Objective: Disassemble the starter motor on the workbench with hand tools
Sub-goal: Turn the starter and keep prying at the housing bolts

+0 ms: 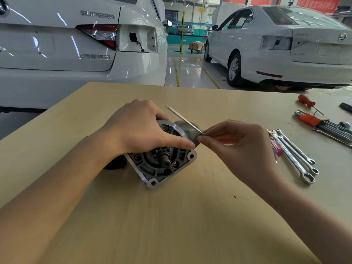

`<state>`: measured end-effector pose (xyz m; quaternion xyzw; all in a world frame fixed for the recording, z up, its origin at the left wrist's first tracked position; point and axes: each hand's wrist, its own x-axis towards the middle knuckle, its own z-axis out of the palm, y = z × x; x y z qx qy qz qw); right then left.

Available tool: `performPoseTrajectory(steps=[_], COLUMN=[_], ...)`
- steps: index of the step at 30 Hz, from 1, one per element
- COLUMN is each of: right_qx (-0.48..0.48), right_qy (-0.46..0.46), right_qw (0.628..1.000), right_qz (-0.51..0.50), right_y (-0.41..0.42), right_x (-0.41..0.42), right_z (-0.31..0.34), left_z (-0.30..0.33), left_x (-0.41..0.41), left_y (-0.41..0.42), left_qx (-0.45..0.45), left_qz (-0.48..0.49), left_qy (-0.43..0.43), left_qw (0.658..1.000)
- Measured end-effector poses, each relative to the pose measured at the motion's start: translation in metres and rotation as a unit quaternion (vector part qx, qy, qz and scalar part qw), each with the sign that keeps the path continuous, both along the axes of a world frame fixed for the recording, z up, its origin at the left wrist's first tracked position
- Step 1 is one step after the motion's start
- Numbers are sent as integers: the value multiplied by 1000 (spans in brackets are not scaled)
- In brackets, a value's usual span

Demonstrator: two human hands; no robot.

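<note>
Best done slowly: draw the long thin bolt (183,119) straight out along its own line, with no bending or levering, and with the starter motor (162,159) kept from rolling on the workbench (171,216). Worth setting the bolt down apart from the tools afterwards so it does not get mixed in. Judged to be mid-way through pulling a through bolt, though where its near end sits against the housing cannot be seen behind the fingers. Motor lying on its side at centre frame, flanged end with the toothed shaft turned toward the camera, a dark part just behind it at lower left. Left hand (139,128) draped over the top of the motor from the left of the frame, fingers curled round the round body, thumb pressed flat along the front rim. Right hand (238,147) reaching in from the lower right, wrist raised, thumb and forefinger closed in a pinch on the near end of the bolt, remaining fingers loosely tucked; bolt slanting up toward upper left. Wrenches (294,155), a red screwdriver (306,101) and a hex key set (322,123) at right of frame, well apart from the hands.
</note>
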<state>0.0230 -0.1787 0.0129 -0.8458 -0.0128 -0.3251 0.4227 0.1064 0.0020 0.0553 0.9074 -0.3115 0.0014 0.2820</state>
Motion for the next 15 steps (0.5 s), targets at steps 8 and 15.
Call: performPoseTrajectory(steps=[8, 15], right_qx=[220, 233], right_qy=[40, 55], right_qw=[974, 970], right_qz=[41, 34], right_y=[-3, 0], right_x=[-1, -2], right_z=[4, 4], left_z=[0, 0], left_x=[0, 0], left_y=[0, 0], left_qx=[5, 0], left_qz=[9, 10], left_qy=[-9, -10], left_qw=[1000, 1000])
